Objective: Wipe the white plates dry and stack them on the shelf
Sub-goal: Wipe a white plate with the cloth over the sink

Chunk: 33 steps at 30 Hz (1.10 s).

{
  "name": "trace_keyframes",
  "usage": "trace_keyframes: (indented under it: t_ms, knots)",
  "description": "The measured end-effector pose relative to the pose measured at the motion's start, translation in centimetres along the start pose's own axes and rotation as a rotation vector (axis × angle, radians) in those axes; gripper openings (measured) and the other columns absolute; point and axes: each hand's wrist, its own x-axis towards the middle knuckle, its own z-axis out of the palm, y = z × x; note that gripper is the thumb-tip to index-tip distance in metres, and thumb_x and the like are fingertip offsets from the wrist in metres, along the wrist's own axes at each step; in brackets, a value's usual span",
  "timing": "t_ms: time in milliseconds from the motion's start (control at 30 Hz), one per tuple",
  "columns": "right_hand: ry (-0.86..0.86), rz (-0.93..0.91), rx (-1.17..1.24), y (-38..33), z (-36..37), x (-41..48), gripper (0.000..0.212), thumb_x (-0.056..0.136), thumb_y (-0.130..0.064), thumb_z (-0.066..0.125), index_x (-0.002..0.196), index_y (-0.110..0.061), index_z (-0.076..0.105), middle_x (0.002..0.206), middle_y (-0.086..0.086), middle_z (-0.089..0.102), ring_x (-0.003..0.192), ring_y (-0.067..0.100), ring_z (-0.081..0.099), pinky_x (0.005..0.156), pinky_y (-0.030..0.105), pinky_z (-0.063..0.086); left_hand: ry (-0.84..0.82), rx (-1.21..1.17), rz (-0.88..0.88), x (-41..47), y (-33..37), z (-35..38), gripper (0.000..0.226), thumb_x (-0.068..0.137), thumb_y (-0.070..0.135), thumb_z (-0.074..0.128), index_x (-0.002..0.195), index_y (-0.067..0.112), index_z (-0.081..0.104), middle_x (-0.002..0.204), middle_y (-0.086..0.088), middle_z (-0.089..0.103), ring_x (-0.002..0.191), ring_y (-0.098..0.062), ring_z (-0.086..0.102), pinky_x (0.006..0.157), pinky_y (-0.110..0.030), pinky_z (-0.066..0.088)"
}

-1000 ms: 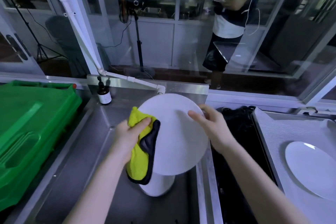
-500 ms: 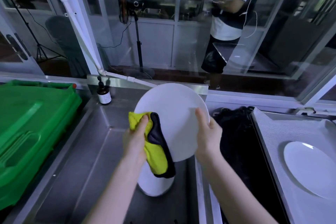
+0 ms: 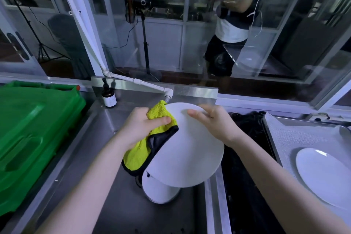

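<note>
- Left hand [image 3: 144, 125]: its fingers and thumb are clamped round a bunched yellow microfibre cloth with black edging [image 3: 139, 156]. The cloth is pressed against the left rim of the plate, and its loose end hangs below the hand.
- Right hand [image 3: 214, 124]: it grips the upper edge of the round white plate [image 3: 190, 150], with the thumb lying across the near face. The fingers appear to curl over the far rim. This grip likely steadies the plate against the push of the cloth.
- The held plate is tilted and lifted clear above the stainless-steel sink basin [image 3: 106, 157]. Any drips would probably fall into the basin.
- Stack of white plates [image 3: 159, 191]: it stands in the basin directly beneath the held plate, within easy reach. These plates are probably still waiting to be wiped.
- Single white plate [image 3: 322, 175]: it lies flat on the grey-lined metal surface [image 3: 296, 131] at the right, well apart from the sink. This surface is presumably the shelf for dried plates.
- White pipe tap [image 3: 167, 94]: its outlet sits just above the cloth.
- Green plastic crate [image 3: 32, 129]: it sits left of the basin, away from the work.
- Stage, as judged: wiping is in hand and stacking is barely begun.
</note>
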Motion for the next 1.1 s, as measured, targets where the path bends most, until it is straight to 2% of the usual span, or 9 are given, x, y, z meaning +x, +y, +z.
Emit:
trace_keyframes:
  t_ms: [133, 300, 467, 567, 700, 767, 867, 1000, 1100]
  knots:
    - [0.174, 0.071, 0.218, 0.8, 0.6, -0.6, 0.038, 0.095, -0.038, 0.065, 0.071, -0.008, 0.064, 0.061, -0.002, 0.046, 0.058, 0.013, 0.041, 0.055, 0.027, 0.032, 0.138, -0.308, -0.145, -0.6, -1.5, 0.5, 0.032, 0.073, 0.031, 0.084, 0.085, 0.004, 0.073, 0.091, -0.014, 0.075, 0.083, -0.025, 0.07, 0.081, -0.039, 0.054]
    - [0.815, 0.458, 0.688, 1.8, 7.0, -1.7, 0.039, 0.093, -0.04, 0.061, 0.063, -0.016, 0.057, 0.058, -0.011, 0.047, 0.06, 0.008, 0.043, 0.053, 0.021, 0.037, 0.479, -0.753, -0.563, -2.3, -4.5, 5.6, 0.042, 0.079, 0.047, 0.076, 0.102, 0.012, 0.068, 0.103, -0.013, 0.071, 0.095, -0.032, 0.069, 0.087, -0.05, 0.056]
    - [0.523, 0.356, 0.562, 3.0, 5.4, -2.7, 0.031, 0.088, -0.045, 0.064, 0.078, -0.016, 0.063, 0.068, -0.006, 0.054, 0.067, 0.012, 0.049, 0.062, 0.029, 0.039, 0.513, -0.65, -0.442, -2.3, -4.7, 4.0, 0.021, 0.078, 0.036, 0.08, 0.082, 0.017, 0.072, 0.077, -0.001, 0.076, 0.08, -0.025, 0.072, 0.064, -0.033, 0.057]
    - [0.215, 0.201, 0.367, 2.4, 0.8, -1.4, 0.027, 0.082, -0.047, 0.071, 0.084, -0.02, 0.07, 0.072, -0.007, 0.065, 0.066, 0.009, 0.058, 0.063, 0.026, 0.044, 0.328, -0.501, -0.263, -2.0, -3.5, 2.2, 0.016, 0.077, 0.025, 0.081, 0.08, 0.01, 0.075, 0.082, -0.008, 0.076, 0.081, -0.026, 0.072, 0.076, -0.039, 0.056]
    - [-0.079, 0.143, 0.113, 1.3, -0.4, -0.3, 0.035, 0.09, -0.049, 0.068, 0.09, -0.014, 0.073, 0.072, 0.006, 0.069, 0.064, 0.011, 0.06, 0.06, 0.023, 0.046, 0.057, -0.188, -0.078, -1.4, -1.5, 1.0, 0.006, 0.076, 0.021, 0.082, 0.074, 0.019, 0.077, 0.08, -0.002, 0.077, 0.07, -0.011, 0.071, 0.065, -0.024, 0.055]
    - [0.01, 0.121, 0.105, 1.2, 0.2, -0.4, 0.044, 0.092, -0.045, 0.066, 0.081, -0.003, 0.066, 0.059, 0.001, 0.053, 0.055, 0.011, 0.046, 0.05, 0.023, 0.036, 0.012, -0.166, -0.074, -1.2, -1.0, 0.5, 0.004, 0.077, 0.022, 0.081, 0.076, 0.023, 0.078, 0.082, 0.0, 0.077, 0.074, -0.011, 0.072, 0.069, -0.023, 0.056]
    - [0.24, 0.169, 0.291, 1.7, 1.2, -0.8, 0.048, 0.091, -0.04, 0.07, 0.078, 0.006, 0.061, 0.064, 0.003, 0.048, 0.06, 0.014, 0.044, 0.057, 0.028, 0.034, 0.169, -0.36, -0.193, -1.2, -1.9, 0.8, 0.014, 0.076, 0.025, 0.082, 0.081, 0.013, 0.078, 0.087, -0.006, 0.077, 0.077, -0.017, 0.073, 0.076, -0.032, 0.057]
    - [0.708, 0.466, 0.745, 1.1, 5.8, -1.2, 0.038, 0.091, -0.038, 0.068, 0.064, -0.013, 0.063, 0.058, -0.01, 0.054, 0.063, 0.013, 0.049, 0.057, 0.026, 0.04, 0.469, -0.729, -0.481, -2.8, -3.5, 4.9, 0.035, 0.076, 0.04, 0.079, 0.098, 0.014, 0.071, 0.098, -0.01, 0.074, 0.088, -0.027, 0.071, 0.083, -0.042, 0.057]
    - [0.731, 0.507, 0.779, 1.0, 7.6, -1.6, 0.034, 0.096, -0.04, 0.061, 0.067, -0.021, 0.064, 0.058, -0.014, 0.061, 0.063, 0.009, 0.056, 0.06, 0.025, 0.046, 0.545, -0.782, -0.565, -3.1, -3.8, 5.6, 0.027, 0.077, 0.039, 0.079, 0.084, 0.016, 0.067, 0.093, -0.011, 0.072, 0.082, -0.029, 0.069, 0.079, -0.045, 0.055]
